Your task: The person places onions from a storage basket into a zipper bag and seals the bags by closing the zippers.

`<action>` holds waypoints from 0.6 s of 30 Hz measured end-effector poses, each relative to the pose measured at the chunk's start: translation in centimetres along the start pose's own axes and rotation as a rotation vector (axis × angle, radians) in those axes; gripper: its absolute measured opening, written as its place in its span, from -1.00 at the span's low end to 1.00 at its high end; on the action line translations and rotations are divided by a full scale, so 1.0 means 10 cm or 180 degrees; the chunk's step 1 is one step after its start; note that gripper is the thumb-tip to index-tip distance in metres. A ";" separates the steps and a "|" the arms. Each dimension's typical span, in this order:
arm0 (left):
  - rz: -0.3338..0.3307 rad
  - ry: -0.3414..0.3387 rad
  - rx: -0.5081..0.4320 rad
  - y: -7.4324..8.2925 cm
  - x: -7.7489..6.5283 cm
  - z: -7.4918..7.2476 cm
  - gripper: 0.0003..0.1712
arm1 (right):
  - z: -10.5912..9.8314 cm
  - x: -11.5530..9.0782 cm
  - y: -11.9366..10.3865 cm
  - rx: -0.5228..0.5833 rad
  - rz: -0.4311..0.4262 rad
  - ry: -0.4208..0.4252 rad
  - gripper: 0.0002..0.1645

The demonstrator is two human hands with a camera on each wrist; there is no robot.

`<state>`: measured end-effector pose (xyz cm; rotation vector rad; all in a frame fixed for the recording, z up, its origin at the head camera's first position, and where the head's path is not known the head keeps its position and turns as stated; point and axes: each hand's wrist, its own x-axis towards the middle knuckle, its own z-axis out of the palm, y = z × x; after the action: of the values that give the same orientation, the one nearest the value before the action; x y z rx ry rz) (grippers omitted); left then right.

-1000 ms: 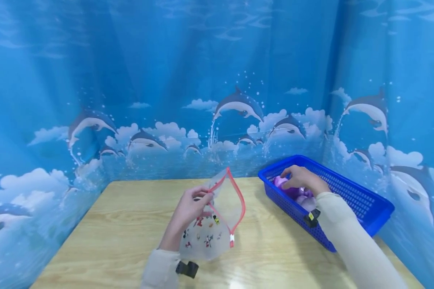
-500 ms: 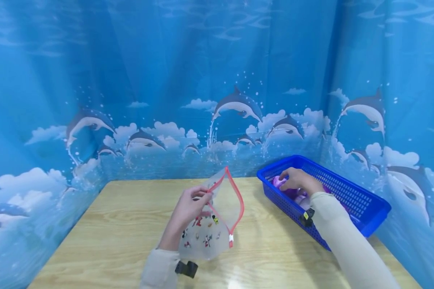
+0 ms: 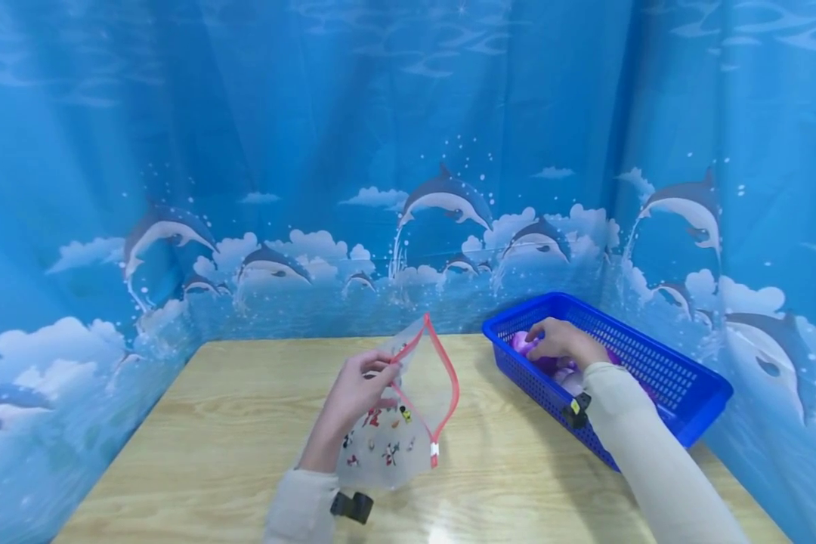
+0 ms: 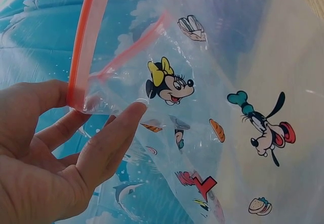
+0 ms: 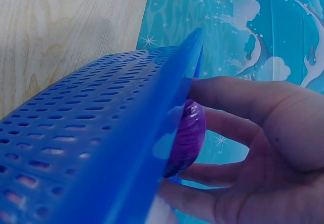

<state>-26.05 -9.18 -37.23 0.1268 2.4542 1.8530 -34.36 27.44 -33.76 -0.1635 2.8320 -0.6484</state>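
My left hand [image 3: 356,389] pinches the rim of a clear slider zip bag [image 3: 387,472], printed with cartoon figures and edged in red. The bag's mouth gapes towards the right, with its white slider [image 3: 434,449] at the lower end. In the left wrist view the thumb and fingers hold the red-edged corner [image 4: 76,95]. My right hand [image 3: 563,344] reaches into a blue perforated basket [image 3: 693,389]. There its fingers curl round a shiny purple wrapped item [image 5: 190,140], partly hidden by the basket's rim; its exact kind cannot be made out.
More pink, purple and pale items [image 3: 570,379] lie in the basket under the right hand. The basket stands at an angle on the right of the wooden table [image 3: 231,423]. A blue dolphin-print curtain [image 3: 353,151] hangs behind and at both sides.
My right hand stays in the basket, with its fingers shifting slightly over the purple items. The left hand and the bag hold nearly still. The whole view shifts slightly.
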 end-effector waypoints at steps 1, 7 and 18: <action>0.0009 -0.0008 -0.0015 0.00 0.00 0.00 -0.74 | 0.00 0.00 0.00 -0.0005 -0.0006 0.0008 -0.40; -0.0058 -0.0006 -0.0082 0.00 0.01 0.01 -0.75 | -0.01 0.02 0.02 -0.0062 -0.0035 0.0020 -0.40; -0.0003 -0.0028 -0.0111 -0.03 0.01 -0.02 -0.77 | 0.02 0.04 0.04 0.0012 0.0008 0.0099 -0.41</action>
<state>-26.13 -9.45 -37.41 0.1315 2.4145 1.8895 -34.72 27.63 -34.23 -0.1503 2.8601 -0.6614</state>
